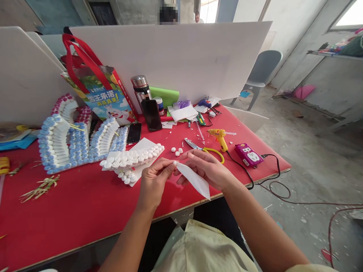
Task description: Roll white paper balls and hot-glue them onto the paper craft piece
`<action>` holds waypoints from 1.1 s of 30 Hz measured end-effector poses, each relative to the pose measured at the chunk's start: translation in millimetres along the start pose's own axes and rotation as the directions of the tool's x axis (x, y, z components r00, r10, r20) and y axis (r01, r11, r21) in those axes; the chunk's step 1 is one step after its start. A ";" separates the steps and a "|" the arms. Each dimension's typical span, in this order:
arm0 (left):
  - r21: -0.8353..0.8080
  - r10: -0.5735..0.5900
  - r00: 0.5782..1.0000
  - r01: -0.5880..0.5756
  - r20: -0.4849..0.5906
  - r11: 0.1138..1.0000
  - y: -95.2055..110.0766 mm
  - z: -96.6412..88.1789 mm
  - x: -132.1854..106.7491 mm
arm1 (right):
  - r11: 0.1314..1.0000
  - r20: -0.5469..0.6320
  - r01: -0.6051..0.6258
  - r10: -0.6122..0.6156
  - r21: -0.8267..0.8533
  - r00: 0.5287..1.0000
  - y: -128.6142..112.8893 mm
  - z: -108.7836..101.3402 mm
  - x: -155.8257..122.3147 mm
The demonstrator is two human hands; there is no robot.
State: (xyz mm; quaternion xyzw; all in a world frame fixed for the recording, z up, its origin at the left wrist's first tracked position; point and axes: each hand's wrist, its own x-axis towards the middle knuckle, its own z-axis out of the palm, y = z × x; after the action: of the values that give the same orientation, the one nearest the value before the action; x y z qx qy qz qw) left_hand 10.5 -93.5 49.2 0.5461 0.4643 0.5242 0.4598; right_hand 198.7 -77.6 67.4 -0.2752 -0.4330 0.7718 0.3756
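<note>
Over the front of the red table, my left hand (155, 180) pinches one end of a white paper strip (195, 179) between thumb and fingers. A small rolled white end shows at the pinch. The strip's wide free end slants down to the right. My right hand (208, 166) is beside it with fingers apart, some of them partly behind the strip; no grip on it shows. Just beyond my hands lie three small white rolled pieces (177, 152). To the left rests a folded white paper piece lined with white rolls (133, 159).
Scissors with yellow handles (214, 153), a yellow glue gun (219, 139) and a purple power socket (249, 155) are at right, with trailing cords. Blue-and-white roll pieces (56, 145), two phones (151, 115), a steel flask (140, 88) and a shopping bag (110, 94) stand left and behind.
</note>
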 end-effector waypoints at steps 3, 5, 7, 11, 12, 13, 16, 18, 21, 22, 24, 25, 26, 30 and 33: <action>-0.008 -0.029 0.999 0.029 0.021 1.000 -3.6 -0.4 -0.4 | 0.975 0.067 -0.103 0.091 0.199 0.994 7.6 -11.8 2.7; 0.026 -0.014 1.000 0.013 0.025 1.000 -5.8 -0.3 0.1 | 0.962 0.071 -0.118 0.104 0.245 0.992 14.5 -14.9 3.8; 0.048 -0.001 1.000 -0.001 0.030 0.999 -7.8 0.0 1.8 | 0.963 0.066 -0.113 0.099 0.247 0.993 18.8 -14.6 4.9; 0.082 0.010 1.000 -0.012 0.023 0.997 -10.4 -0.3 8.6 | 0.984 0.009 -0.087 0.087 0.153 0.996 17.3 -11.7 10.8; 0.096 0.018 1.000 -0.020 0.019 0.995 -10.8 -0.7 10.6 | 0.990 -0.019 -0.074 0.077 0.119 0.997 15.8 -11.5 13.3; 0.111 0.029 0.999 -0.031 0.012 0.993 -11.2 -1.1 12.7 | 0.995 -0.051 -0.060 0.065 0.086 0.997 14.3 -11.5 16.1; 0.143 0.067 0.998 -0.064 -0.015 0.988 -13.7 -2.5 19.1 | 1.000 -0.146 -0.022 0.019 -0.017 0.989 12.5 -12.1 26.2; 0.165 0.100 0.994 -0.091 -0.043 0.982 -17.6 -2.6 23.9 | 0.996 -0.216 -0.001 -0.017 -0.084 0.976 15.0 -12.2 34.6; 0.234 0.183 0.978 -0.155 -0.101 0.960 -26.4 -0.9 33.2 | 0.963 -0.318 0.058 -0.143 -0.263 0.937 23.4 -12.5 49.4; 0.265 0.218 0.968 -0.181 -0.120 0.947 -29.4 -0.1 37.1 | 0.928 -0.344 0.083 -0.216 -0.364 0.914 26.3 -12.9 54.7; 0.350 0.315 0.938 -0.250 -0.143 0.903 -34.5 0.9 46.4 | 0.837 -0.351 0.109 -0.339 -0.537 0.873 30.3 -14.7 65.6; 0.403 0.371 0.918 -0.289 -0.141 0.868 -36.7 0.9 51.7 | 0.805 -0.337 0.112 -0.365 -0.582 0.868 30.9 -16.1 71.1; 0.458 0.428 0.894 -0.328 -0.131 0.826 -38.9 0.4 57.3 | 0.795 -0.318 0.114 -0.363 -0.596 0.876 30.5 -17.9 76.7; 0.631 0.605 0.796 -0.467 -0.005 0.620 -50.9 -6.0 81.0 | 0.838 -0.266 0.137 -0.316 -0.528 0.910 25.0 -27.6 99.9; 0.688 0.613 0.784 -0.498 0.097 0.527 -63.7 -12.1 94.7 | 0.864 -0.288 0.152 -0.319 -0.480 0.903 25.3 -36.7 115.3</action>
State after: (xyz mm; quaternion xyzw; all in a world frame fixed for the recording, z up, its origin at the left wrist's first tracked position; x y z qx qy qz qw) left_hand -1.3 9.7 0.3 0.7507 0.4583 0.4758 -0.0039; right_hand 152.3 25.0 16.4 -0.4337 -0.5534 0.5359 0.4674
